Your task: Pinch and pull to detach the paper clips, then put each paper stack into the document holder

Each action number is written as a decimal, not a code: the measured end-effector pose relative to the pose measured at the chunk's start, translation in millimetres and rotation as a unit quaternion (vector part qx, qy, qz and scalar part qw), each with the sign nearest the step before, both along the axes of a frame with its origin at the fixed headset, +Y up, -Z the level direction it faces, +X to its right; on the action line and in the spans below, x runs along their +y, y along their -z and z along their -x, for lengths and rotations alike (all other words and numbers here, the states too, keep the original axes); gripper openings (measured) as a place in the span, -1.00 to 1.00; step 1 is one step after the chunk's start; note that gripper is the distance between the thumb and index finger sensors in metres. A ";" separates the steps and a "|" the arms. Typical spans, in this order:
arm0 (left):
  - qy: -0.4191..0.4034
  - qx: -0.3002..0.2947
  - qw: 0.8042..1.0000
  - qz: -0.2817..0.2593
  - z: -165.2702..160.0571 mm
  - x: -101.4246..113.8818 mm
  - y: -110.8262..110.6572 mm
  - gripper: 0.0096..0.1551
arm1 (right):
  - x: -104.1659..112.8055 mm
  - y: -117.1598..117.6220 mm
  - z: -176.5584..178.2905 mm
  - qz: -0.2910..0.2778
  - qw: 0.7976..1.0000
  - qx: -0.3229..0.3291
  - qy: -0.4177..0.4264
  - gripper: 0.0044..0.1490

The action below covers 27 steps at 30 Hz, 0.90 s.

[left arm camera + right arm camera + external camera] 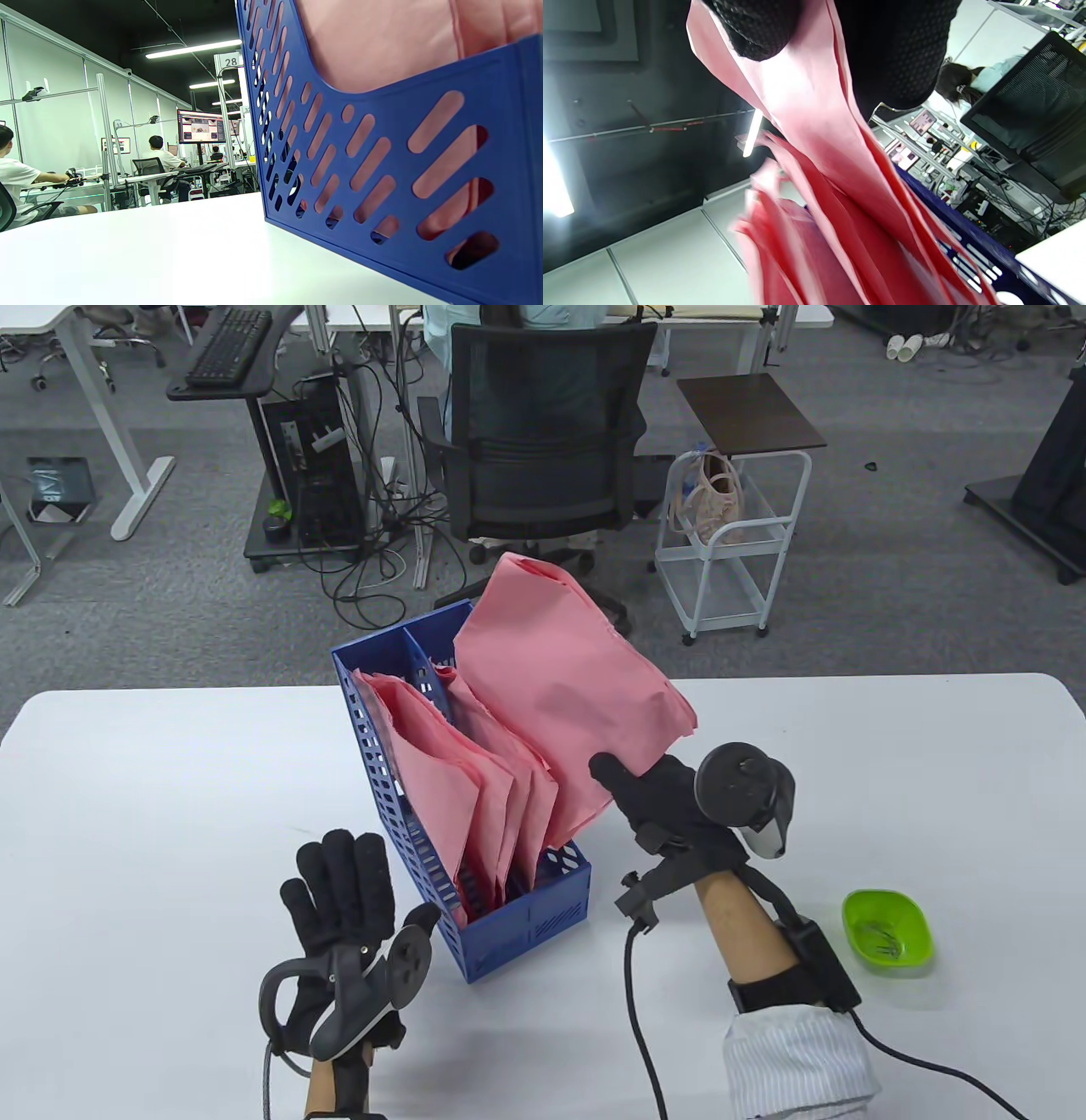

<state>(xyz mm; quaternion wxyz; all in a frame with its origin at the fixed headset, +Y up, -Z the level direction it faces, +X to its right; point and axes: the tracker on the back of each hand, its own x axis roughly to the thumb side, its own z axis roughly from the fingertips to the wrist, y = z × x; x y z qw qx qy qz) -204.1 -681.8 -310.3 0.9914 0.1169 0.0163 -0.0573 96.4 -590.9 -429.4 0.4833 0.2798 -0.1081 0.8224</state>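
A blue slotted document holder (526,920) stands on the white table, and several pink paper stacks (441,780) lean inside it. My right hand (653,797) pinches the lower edge of another pink paper stack (560,678), thumb on top, and holds it tilted over the holder's right side. The right wrist view shows my thumb (755,29) pressed on that pink stack (806,110) above the holder's blue wall (967,250). My left hand (344,891) lies flat with fingers spread, just left of the holder and apart from it. The left wrist view is filled by the holder's slotted wall (382,169).
A green dish (887,931) with loose paper clips sits on the table at the right. A black cable (636,1027) trails from my right wrist across the table. Beyond the far edge stand an office chair (543,449) and a white cart (730,543).
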 end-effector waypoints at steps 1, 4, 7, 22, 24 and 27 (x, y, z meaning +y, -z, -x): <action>-0.001 -0.001 1.000 -0.003 0.1 -0.2 -0.6 0.10 | -9.6 4.1 6.9 0.009 1.000 -0.001 -0.002 -0.41; 0.008 -0.002 1.000 -0.003 -0.8 -1.0 -1.0 0.10 | -36.5 14.6 21.0 0.035 0.999 -0.017 -0.028 -0.40; 0.012 -0.004 1.000 -0.001 -1.8 -1.4 -0.9 0.10 | -58.3 22.1 30.0 0.049 0.995 -0.036 -0.079 -0.40; 0.045 -0.010 0.999 0.008 -5.0 -5.1 -0.7 0.10 | -76.5 18.7 14.2 0.063 0.981 -0.072 -0.171 -0.23; 0.046 -0.011 0.999 0.009 -5.5 -5.0 -0.7 0.09 | -72.2 10.9 -0.1 0.049 0.976 -0.072 -0.198 -0.20; 0.046 -0.014 0.999 0.011 -5.9 -5.2 -0.6 0.09 | -66.4 -1.2 -21.5 0.032 0.964 -0.082 -0.250 -0.20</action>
